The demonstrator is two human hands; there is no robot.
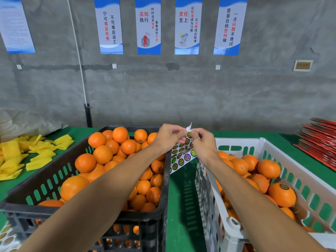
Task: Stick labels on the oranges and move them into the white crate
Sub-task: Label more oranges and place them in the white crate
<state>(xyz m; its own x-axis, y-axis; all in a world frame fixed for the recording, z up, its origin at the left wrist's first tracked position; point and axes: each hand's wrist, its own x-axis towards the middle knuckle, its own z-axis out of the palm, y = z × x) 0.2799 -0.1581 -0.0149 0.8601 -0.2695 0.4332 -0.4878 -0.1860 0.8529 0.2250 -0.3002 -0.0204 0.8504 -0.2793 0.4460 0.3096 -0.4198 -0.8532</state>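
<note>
Both hands are raised between the two crates, holding a white sheet of round labels that hangs down from them. My left hand pinches the sheet's upper edge from the left. My right hand pinches it from the right, fingertips on a label near the top. A black crate on the left is heaped with several plain oranges. The white crate on the right holds several oranges, some showing a round label.
The crates stand on a green table against a grey wall. Yellow foam sleeves lie at the far left. A stack of red flat cartons sits at the far right. Another label sheet peeks in at the bottom left.
</note>
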